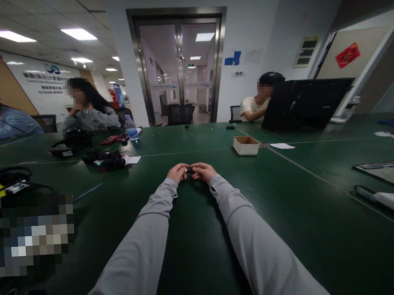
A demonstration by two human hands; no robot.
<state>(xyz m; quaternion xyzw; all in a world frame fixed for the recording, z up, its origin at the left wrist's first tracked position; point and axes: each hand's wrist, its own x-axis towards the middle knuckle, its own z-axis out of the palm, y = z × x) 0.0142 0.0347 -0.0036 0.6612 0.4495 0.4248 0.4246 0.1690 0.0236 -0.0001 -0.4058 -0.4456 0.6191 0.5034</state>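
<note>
Left hand [177, 172] and right hand [204, 172] closed on small black object [189, 170], pinching opposite ends between thumbs and fingers. Object sits between hands, over green table [197, 254]; contact with tabletop unclear.

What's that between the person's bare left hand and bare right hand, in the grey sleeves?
In the head view, a small black object lies between the left hand and the right hand, held by both; it's too small to identify.
</note>
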